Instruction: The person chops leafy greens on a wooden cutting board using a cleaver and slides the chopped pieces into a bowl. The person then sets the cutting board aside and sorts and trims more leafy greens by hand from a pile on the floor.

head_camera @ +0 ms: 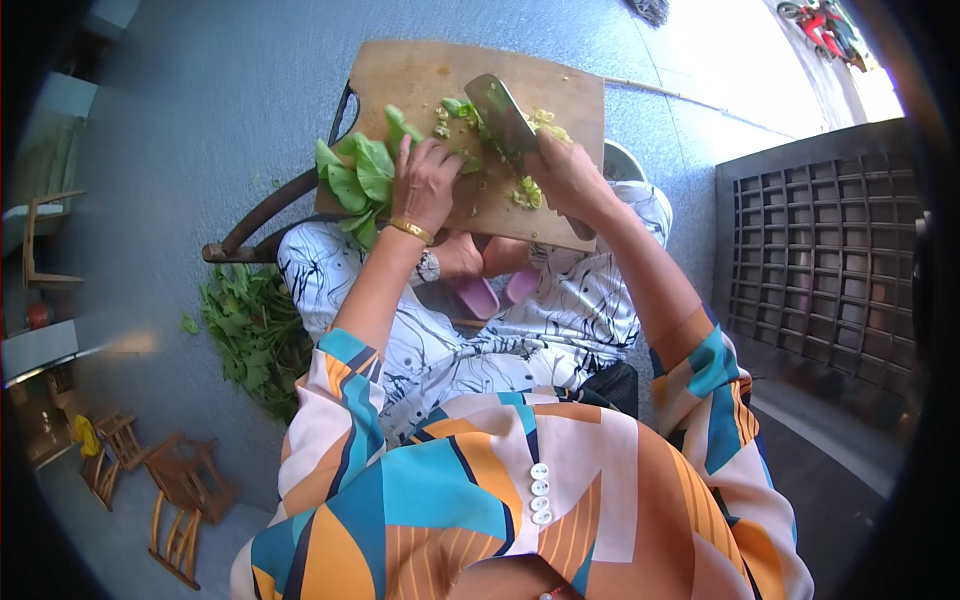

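A wooden cutting board spans the space before my knees. My left hand, with a gold-coloured bracelet at the wrist, rests over a bunch of leafy greens on the board's left side, its fingers bent over the stalk end. In my right hand is a cleaver, gripped by the handle. Its blade slants up and left across the board, to the right of my left fingers. Chopped pale green stalk pieces lie around the blade, with some cut leaf near its tip.
More leafy greens lie on the floor at left. A curved dark wooden bar juts out left of the board. At right, a bowl-like container is partly hidden, and a dark lattice panel stands beyond. Wooden chairs are lower left.
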A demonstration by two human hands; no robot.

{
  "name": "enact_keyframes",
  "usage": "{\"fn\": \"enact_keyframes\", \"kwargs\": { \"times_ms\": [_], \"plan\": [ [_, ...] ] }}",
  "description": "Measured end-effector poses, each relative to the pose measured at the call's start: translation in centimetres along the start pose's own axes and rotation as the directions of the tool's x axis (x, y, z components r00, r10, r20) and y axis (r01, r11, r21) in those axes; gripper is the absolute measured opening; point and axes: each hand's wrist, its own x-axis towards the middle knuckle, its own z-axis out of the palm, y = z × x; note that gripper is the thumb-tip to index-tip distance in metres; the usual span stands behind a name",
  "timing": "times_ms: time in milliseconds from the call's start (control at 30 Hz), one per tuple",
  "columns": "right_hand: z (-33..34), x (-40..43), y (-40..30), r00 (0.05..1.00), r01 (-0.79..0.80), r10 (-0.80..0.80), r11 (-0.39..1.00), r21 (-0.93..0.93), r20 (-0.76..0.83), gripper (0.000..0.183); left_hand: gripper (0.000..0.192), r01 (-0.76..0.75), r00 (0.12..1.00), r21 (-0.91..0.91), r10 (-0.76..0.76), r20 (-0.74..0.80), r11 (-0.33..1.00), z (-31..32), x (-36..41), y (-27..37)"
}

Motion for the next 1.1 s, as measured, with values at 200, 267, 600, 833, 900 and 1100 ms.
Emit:
{"fn": "enact_keyframes", "kwargs": {
  "times_ms": [200,267,600,833,900,1100],
  "plan": [
    [-1.3,-3.5,2.4,0.968,0.242,-0.237,0.968,-0.063,0.087,0.017,0.023,0.218,0.962,-0.042,-0.222,-0.162,0.975,-2.5,-0.7,-3.0],
    [-1.3,-4.0,3.6,0.875,0.461,-0.436,0.883,-0.085,0.211,0.013,0.023,0.281,0.926,-0.116,-0.300,-0.229,0.953,-3.6,-0.4,-4.1],
    [-3.6,-1.1,4.4,0.974,0.060,-0.041,0.995,-0.080,0.223,0.024,0.024,0.233,0.926,-0.094,-0.250,-0.283,0.968,-6.9,-0.5,-5.7],
    [3.1,-0.4,-2.0,0.972,0.033,-0.068,0.988,0.153,0.227,0.026,0.024,0.252,0.908,-0.055,-0.256,-0.331,0.966,-9.0,-0.8,-6.3],
    [5.5,0.9,-2.1,0.981,0.078,-0.109,0.979,0.187,0.161,0.027,0.023,0.238,0.919,-0.074,-0.249,-0.305,0.968,-9.3,0.0,-5.2],
    [4.2,1.8,-1.4,0.979,-0.187,0.140,0.911,0.368,0.149,0.025,0.024,0.236,0.930,-0.161,-0.271,-0.247,0.958,-9.6,1.3,-3.2]
  ]
}}
